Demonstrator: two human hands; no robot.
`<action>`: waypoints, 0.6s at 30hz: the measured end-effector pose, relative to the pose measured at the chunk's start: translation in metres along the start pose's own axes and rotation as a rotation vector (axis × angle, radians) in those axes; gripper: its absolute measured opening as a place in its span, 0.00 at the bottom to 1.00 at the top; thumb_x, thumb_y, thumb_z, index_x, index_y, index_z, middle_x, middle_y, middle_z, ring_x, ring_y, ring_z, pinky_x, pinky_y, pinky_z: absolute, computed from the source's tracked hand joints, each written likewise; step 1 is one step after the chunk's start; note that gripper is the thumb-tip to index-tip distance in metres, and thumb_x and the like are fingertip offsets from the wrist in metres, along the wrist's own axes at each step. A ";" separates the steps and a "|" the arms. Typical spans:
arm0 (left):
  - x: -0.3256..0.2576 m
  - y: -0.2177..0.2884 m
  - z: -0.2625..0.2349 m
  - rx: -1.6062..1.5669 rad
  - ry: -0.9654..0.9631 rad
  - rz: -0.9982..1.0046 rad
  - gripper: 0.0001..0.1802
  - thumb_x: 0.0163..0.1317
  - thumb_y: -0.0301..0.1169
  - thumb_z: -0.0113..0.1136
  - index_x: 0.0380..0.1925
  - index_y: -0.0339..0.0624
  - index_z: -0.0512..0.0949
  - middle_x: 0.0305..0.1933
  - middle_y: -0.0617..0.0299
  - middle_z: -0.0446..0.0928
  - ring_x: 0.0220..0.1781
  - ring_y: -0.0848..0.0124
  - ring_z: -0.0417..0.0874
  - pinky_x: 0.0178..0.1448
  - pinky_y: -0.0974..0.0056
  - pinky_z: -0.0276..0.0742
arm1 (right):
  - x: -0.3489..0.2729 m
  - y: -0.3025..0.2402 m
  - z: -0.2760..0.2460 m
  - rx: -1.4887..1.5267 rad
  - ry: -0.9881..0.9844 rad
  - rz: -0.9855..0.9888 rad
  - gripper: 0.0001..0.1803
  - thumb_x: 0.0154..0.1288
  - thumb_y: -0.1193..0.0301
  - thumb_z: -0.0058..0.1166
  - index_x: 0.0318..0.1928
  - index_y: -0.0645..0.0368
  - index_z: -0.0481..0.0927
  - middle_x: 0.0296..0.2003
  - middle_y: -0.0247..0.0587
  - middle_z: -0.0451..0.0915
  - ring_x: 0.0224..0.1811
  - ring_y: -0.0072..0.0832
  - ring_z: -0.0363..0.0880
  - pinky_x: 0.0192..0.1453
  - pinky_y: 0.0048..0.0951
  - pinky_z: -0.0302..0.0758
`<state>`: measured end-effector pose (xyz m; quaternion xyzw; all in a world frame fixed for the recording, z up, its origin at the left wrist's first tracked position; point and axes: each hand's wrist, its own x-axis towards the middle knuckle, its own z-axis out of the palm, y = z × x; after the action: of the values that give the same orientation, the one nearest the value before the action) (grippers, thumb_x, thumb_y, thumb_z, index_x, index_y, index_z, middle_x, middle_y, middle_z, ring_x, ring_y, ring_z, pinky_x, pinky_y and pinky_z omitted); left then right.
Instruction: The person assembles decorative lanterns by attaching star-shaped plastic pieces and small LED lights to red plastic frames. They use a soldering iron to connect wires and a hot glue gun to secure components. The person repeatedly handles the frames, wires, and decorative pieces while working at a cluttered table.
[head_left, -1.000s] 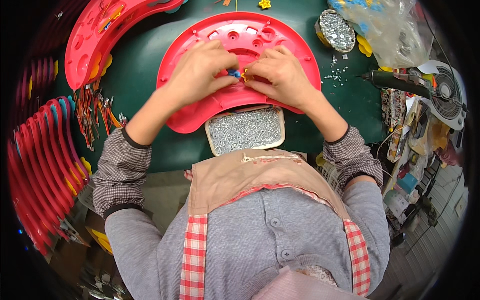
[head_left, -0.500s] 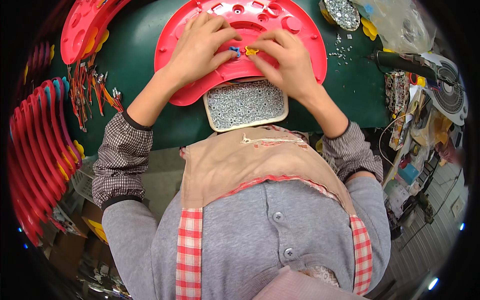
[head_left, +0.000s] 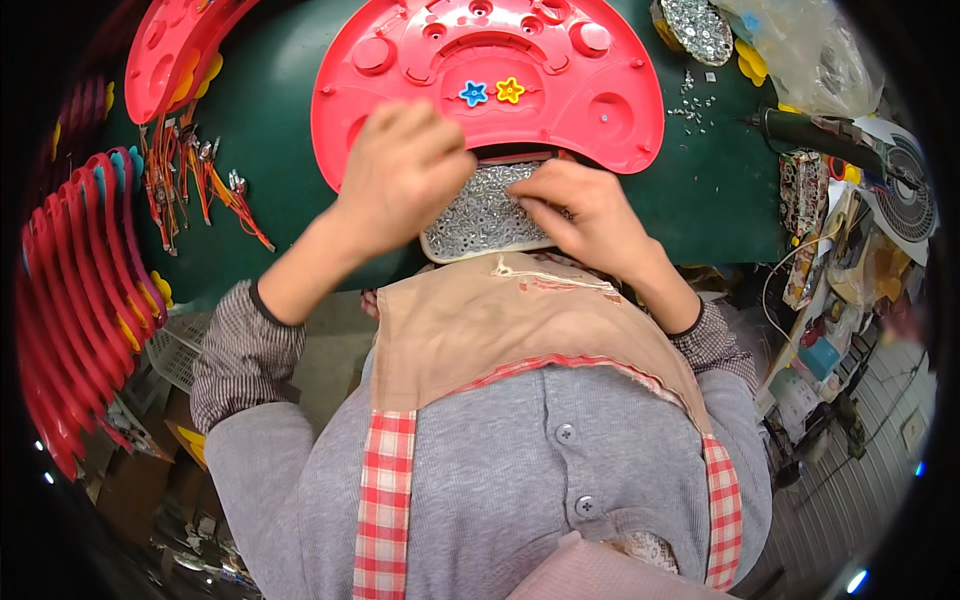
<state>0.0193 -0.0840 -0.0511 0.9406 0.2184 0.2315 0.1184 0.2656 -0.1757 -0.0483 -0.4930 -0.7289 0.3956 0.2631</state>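
My right hand [head_left: 585, 205] rests fingers-down in the tray of small silver screws [head_left: 480, 212], pinching among them, though I cannot tell whether it grips one. My left hand [head_left: 400, 170] hovers loosely curled, holding nothing visible, over the tray's ten o'clock corner. The red half-round plastic panel [head_left: 560, 60] lies at twelve o'clock, blue star [head_left: 473, 93] and yellow star [head_left: 510, 90] set in its middle.

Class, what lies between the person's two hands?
In the head view, a tray of small silver screws lies between the left hand and right hand.
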 end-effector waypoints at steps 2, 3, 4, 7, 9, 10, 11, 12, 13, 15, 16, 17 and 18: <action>-0.021 0.016 0.007 0.037 -0.067 -0.029 0.06 0.48 0.33 0.61 0.26 0.46 0.80 0.36 0.67 0.73 0.43 0.68 0.76 0.52 0.61 0.70 | 0.013 -0.002 -0.018 0.112 0.091 0.042 0.11 0.63 0.78 0.65 0.46 0.61 0.88 0.36 0.43 0.87 0.36 0.37 0.87 0.40 0.34 0.82; -0.024 0.019 0.011 0.053 -0.064 -0.044 0.05 0.48 0.33 0.61 0.26 0.46 0.80 0.36 0.67 0.73 0.44 0.68 0.76 0.52 0.61 0.70 | 0.022 0.002 -0.027 0.125 0.134 0.045 0.10 0.63 0.77 0.66 0.45 0.61 0.88 0.35 0.43 0.87 0.35 0.36 0.87 0.39 0.33 0.82; -0.025 0.021 0.013 0.069 -0.062 -0.060 0.05 0.49 0.33 0.61 0.26 0.46 0.80 0.37 0.67 0.73 0.44 0.68 0.76 0.52 0.61 0.70 | 0.034 0.010 -0.036 -0.023 0.196 -0.057 0.09 0.63 0.76 0.67 0.44 0.62 0.88 0.33 0.42 0.87 0.31 0.33 0.88 0.35 0.30 0.82; -0.024 0.019 0.018 0.080 -0.061 -0.048 0.05 0.48 0.33 0.60 0.25 0.46 0.80 0.38 0.67 0.74 0.45 0.68 0.76 0.52 0.62 0.70 | 0.066 0.035 -0.047 -0.411 0.178 -0.250 0.06 0.61 0.70 0.70 0.39 0.53 0.89 0.34 0.32 0.85 0.37 0.29 0.81 0.46 0.34 0.74; -0.026 0.018 0.018 0.053 -0.057 -0.046 0.05 0.48 0.33 0.61 0.26 0.47 0.80 0.37 0.68 0.74 0.45 0.69 0.76 0.53 0.62 0.70 | 0.073 0.040 -0.045 -0.475 0.150 -0.239 0.07 0.61 0.69 0.70 0.39 0.53 0.88 0.35 0.31 0.82 0.40 0.30 0.77 0.48 0.35 0.68; -0.026 0.018 0.017 0.025 -0.037 -0.056 0.05 0.48 0.33 0.62 0.26 0.47 0.81 0.37 0.68 0.74 0.44 0.68 0.76 0.53 0.62 0.70 | 0.076 0.041 -0.044 -0.507 0.137 -0.232 0.07 0.61 0.68 0.71 0.39 0.53 0.87 0.36 0.31 0.80 0.42 0.31 0.76 0.49 0.35 0.65; -0.027 0.018 0.017 -0.005 -0.021 -0.070 0.06 0.48 0.33 0.62 0.27 0.47 0.81 0.36 0.68 0.75 0.43 0.68 0.76 0.52 0.61 0.70 | 0.078 0.042 -0.043 -0.528 0.132 -0.234 0.07 0.62 0.68 0.70 0.39 0.53 0.88 0.37 0.31 0.80 0.42 0.30 0.76 0.49 0.35 0.65; -0.028 0.019 0.016 -0.036 -0.004 -0.084 0.06 0.48 0.33 0.63 0.27 0.48 0.81 0.36 0.68 0.75 0.42 0.68 0.76 0.52 0.61 0.70 | 0.080 0.042 -0.041 -0.549 0.128 -0.235 0.07 0.62 0.67 0.70 0.39 0.53 0.88 0.38 0.30 0.79 0.43 0.30 0.76 0.49 0.35 0.64; -0.028 0.020 0.017 -0.071 0.015 -0.102 0.06 0.48 0.32 0.64 0.28 0.48 0.82 0.35 0.69 0.75 0.41 0.68 0.76 0.52 0.61 0.70 | 0.081 0.043 -0.040 -0.570 0.124 -0.235 0.07 0.62 0.66 0.70 0.39 0.53 0.88 0.38 0.30 0.78 0.44 0.30 0.76 0.49 0.35 0.64; -0.027 0.020 0.017 -0.139 0.055 -0.127 0.07 0.49 0.30 0.68 0.30 0.48 0.83 0.33 0.69 0.76 0.40 0.68 0.76 0.50 0.60 0.70 | 0.085 0.042 -0.040 -0.586 0.102 -0.212 0.06 0.61 0.65 0.70 0.37 0.50 0.88 0.37 0.28 0.79 0.43 0.29 0.76 0.49 0.37 0.65; -0.026 0.020 0.016 -0.206 0.065 -0.165 0.07 0.50 0.30 0.69 0.31 0.47 0.84 0.33 0.68 0.76 0.39 0.67 0.76 0.48 0.59 0.70 | 0.086 0.040 -0.040 -0.594 0.091 -0.200 0.05 0.60 0.65 0.69 0.36 0.49 0.89 0.36 0.27 0.79 0.43 0.29 0.77 0.49 0.37 0.65; -0.024 0.020 0.015 -0.269 0.075 -0.201 0.08 0.51 0.29 0.71 0.32 0.46 0.84 0.33 0.68 0.76 0.39 0.67 0.76 0.47 0.59 0.70 | 0.088 0.038 -0.041 -0.595 0.063 -0.195 0.06 0.61 0.65 0.69 0.36 0.50 0.88 0.36 0.29 0.79 0.43 0.30 0.77 0.49 0.37 0.65; -0.022 0.018 0.013 -0.332 0.085 -0.236 0.08 0.52 0.28 0.73 0.33 0.46 0.85 0.32 0.67 0.76 0.38 0.66 0.76 0.46 0.58 0.70 | 0.091 0.036 -0.043 -0.597 0.036 -0.188 0.06 0.62 0.65 0.69 0.37 0.51 0.88 0.37 0.30 0.79 0.43 0.31 0.78 0.49 0.37 0.65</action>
<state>0.0143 -0.1121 -0.0645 0.8655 0.2905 0.2884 0.2888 0.2831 -0.0709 -0.0551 -0.4856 -0.8506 0.1294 0.1550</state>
